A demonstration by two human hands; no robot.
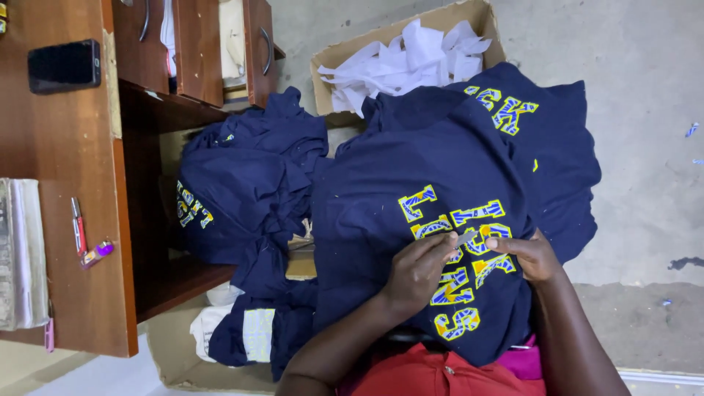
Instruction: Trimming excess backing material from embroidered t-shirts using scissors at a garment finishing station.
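A brown cardboard box (411, 44) sits at the far side of the concrete floor (645, 110), holding a heap of crumpled white paper scraps (418, 59). A second, flatter brown cardboard box (176, 359) lies at the near left, with navy cloth spilling into it. The dark wooden desk (66, 220) on the left has its cupboard compartment open, and a pile of navy blue shirts (249, 183) bulges out of it. On the desk top lie a black phone (64, 64) and a red pen (78, 224).

In the middle, spread over the person's lap, is the navy blue shirt with yellow and blue patterned lettering (411, 220). The left hand (418, 271) rests curled on the lettering, its thumb and forefinger pinched on a small pale strip (467, 237), seemingly backing paper, though it is too small to be sure. The right hand (532, 257) lies just beside it on the right, fingers half bent, fingertips pressing the cloth at the edge of the letters and holding nothing.
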